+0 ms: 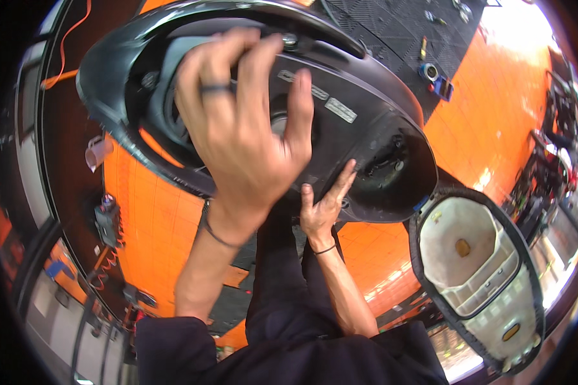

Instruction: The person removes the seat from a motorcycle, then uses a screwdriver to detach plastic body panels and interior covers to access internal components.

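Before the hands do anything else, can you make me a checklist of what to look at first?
1. Left hand free of tools: ok. Its fingers are spread, with nothing seen in them.
2. Left hand touching the black scooter shell below it: cannot tell; the fingers are blurred.
3. Right hand on the shell: ok. It lies against the near side, by the dark hollow.
4. Seat off the hollow: ok. It lies to the right, pale underside showing.
5. No loose bits in the hollow: cannot tell; too dark.
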